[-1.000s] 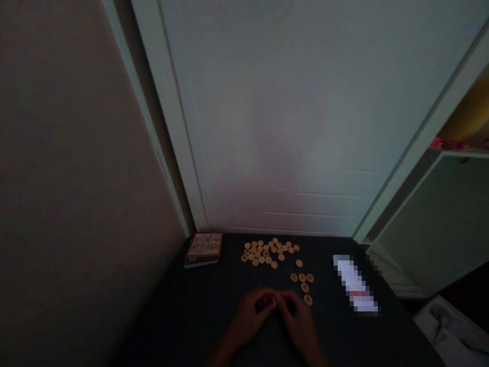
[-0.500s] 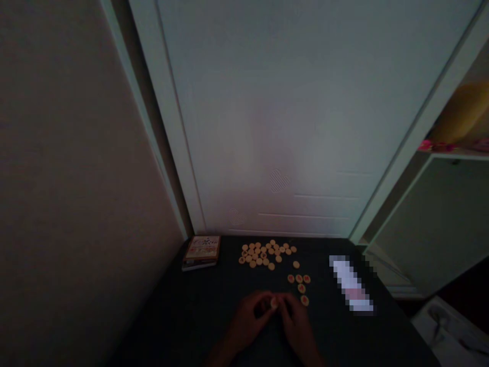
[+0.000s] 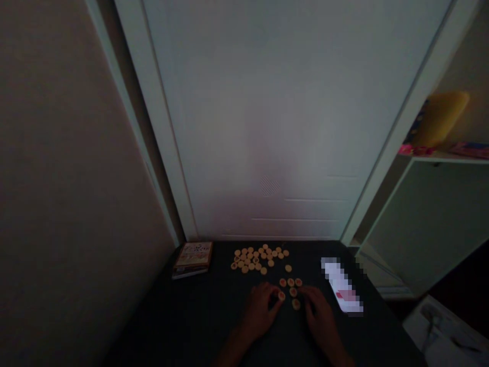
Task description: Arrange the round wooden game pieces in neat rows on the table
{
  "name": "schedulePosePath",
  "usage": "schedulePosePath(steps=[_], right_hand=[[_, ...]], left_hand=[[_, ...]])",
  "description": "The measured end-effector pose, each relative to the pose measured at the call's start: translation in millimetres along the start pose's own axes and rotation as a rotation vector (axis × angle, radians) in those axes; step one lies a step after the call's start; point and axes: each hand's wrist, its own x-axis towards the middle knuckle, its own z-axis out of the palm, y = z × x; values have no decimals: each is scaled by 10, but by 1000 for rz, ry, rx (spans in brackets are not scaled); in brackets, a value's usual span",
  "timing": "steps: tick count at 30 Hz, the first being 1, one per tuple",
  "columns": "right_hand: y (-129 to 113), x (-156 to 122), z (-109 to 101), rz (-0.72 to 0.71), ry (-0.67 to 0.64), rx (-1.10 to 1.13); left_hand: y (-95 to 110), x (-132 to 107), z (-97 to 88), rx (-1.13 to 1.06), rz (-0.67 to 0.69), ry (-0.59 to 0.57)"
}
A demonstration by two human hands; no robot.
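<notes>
My left hand pinches a round wooden game piece with a red mark, between thumb and fingers, low over the dark table. To the right, my right hand is bent with thumb and fingers apart, and nothing shows in it. Its fingertips are close beside a red-marked piece; whether they touch it I cannot tell. Another red-marked piece lies nearer me, and three more form a row just beyond. The marks are too blurred to read.
Many pale discs lie in a loose cluster near the white panel, with a single disc apart. A box or book sits back left. On the right lies a bright pixelated object. The table meets a wall at left.
My hands were together around the piece. They have moved apart, the left keeping the piece and the right going toward the laid-out pieces. The whole view has shifted slightly.
</notes>
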Motion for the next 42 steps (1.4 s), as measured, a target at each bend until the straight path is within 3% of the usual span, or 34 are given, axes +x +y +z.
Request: schedulePosePath(steps=[5, 17, 34, 38, 42], right_hand=[[90, -83, 84, -59, -51, -21], [150, -99, 124, -115, -117, -113], [92, -90, 107, -107, -81, -108], [106, -100, 99, -64, -80, -108], [69, -111, 70, -12, -88, -108]], left_hand=[[23, 13, 125, 45, -3, 36], [25, 58, 178, 35, -52, 56], [4, 76, 183, 34, -75, 37], [-33, 78, 121, -7, -38, 65], [-236, 106, -113, 52, 15, 158]])
